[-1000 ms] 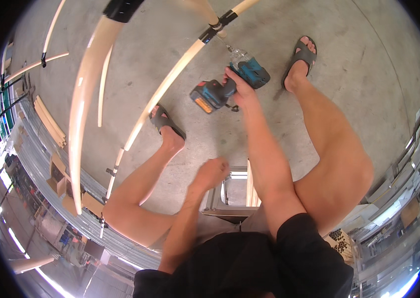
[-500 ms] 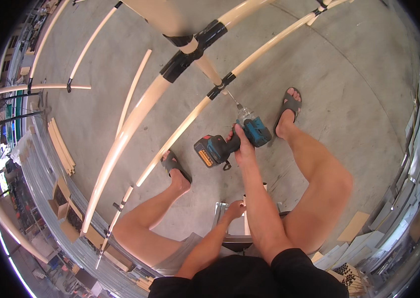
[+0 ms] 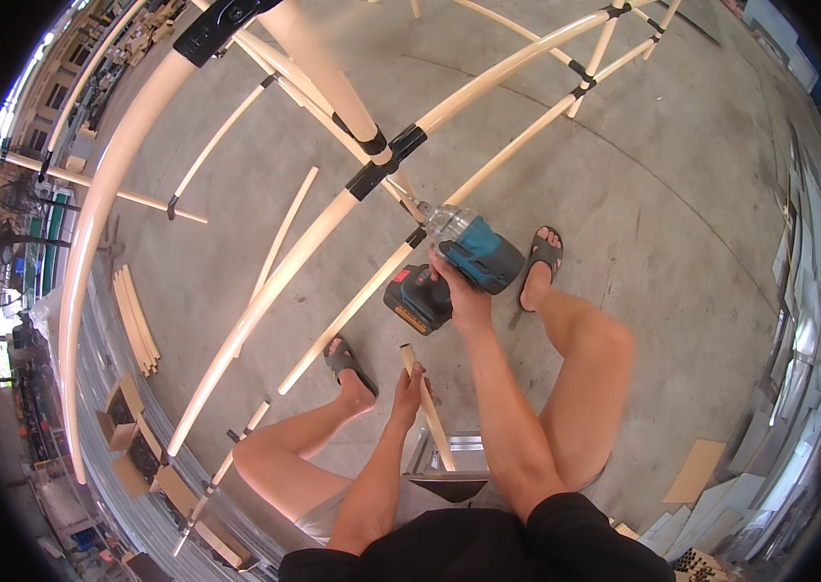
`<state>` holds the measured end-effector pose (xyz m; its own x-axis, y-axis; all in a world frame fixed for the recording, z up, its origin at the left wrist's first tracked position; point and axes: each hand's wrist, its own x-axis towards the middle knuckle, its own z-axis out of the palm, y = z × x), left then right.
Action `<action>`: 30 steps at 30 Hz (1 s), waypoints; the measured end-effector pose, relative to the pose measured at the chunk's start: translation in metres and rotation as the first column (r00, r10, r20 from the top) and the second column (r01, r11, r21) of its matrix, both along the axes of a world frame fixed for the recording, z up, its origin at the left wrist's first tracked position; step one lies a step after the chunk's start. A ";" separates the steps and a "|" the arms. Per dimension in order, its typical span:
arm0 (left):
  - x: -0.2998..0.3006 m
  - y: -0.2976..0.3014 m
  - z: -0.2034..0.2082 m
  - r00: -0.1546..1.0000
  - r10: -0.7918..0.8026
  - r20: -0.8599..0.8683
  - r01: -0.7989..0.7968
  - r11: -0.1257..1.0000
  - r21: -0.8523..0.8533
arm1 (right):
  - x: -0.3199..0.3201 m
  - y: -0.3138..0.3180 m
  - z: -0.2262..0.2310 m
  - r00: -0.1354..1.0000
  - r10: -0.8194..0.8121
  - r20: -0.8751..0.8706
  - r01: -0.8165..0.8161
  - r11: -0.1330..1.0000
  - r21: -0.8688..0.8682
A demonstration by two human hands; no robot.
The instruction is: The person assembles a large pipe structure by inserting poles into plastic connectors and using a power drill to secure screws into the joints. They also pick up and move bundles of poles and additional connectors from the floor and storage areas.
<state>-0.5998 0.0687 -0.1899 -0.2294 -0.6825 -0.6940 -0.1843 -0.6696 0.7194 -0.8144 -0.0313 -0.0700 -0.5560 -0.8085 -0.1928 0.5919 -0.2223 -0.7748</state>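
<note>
My right hand (image 3: 469,307) is wrapped round the handle of a teal and black cordless driver (image 3: 480,250). The driver's nose points up and left, close to the black pipe joints on a cream tube frame (image 3: 265,315). One black joint (image 3: 387,163) joins the nearer rail to a crossing tube; a lower black joint (image 3: 417,236) sits partly behind the driver. Whether the bit touches a screw cannot be made out. Lower down, my left hand (image 3: 408,398) grips a short loose cream tube (image 3: 435,427), tilted with its open end up, between my knees.
Long rails of the frame rise around me on the left and ahead. An open cardboard box (image 3: 125,396) and loose tubes (image 3: 135,320) lie at left, beside long metallic lengths. At right are stacked panels and a brown cardboard sheet (image 3: 693,471). My sandalled feet rest on the concrete floor.
The driver has moved up toward the frame joints. My left hand has come forward from behind my right forearm, bringing the short tube into fuller view. The whole view has shifted.
</note>
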 end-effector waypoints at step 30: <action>-0.028 -0.216 0.272 0.860 0.132 0.494 0.319 0.615 -0.721 | 0.004 -0.008 -0.002 0.974 0.110 -0.198 -0.064 0.972 0.225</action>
<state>-0.6282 -0.1470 0.0825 -0.1384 -0.9895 0.0416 -0.6593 0.1234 0.7417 -0.8103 -0.0396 -0.0720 -0.5317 -0.8074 -0.2558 0.4220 0.0093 -0.9065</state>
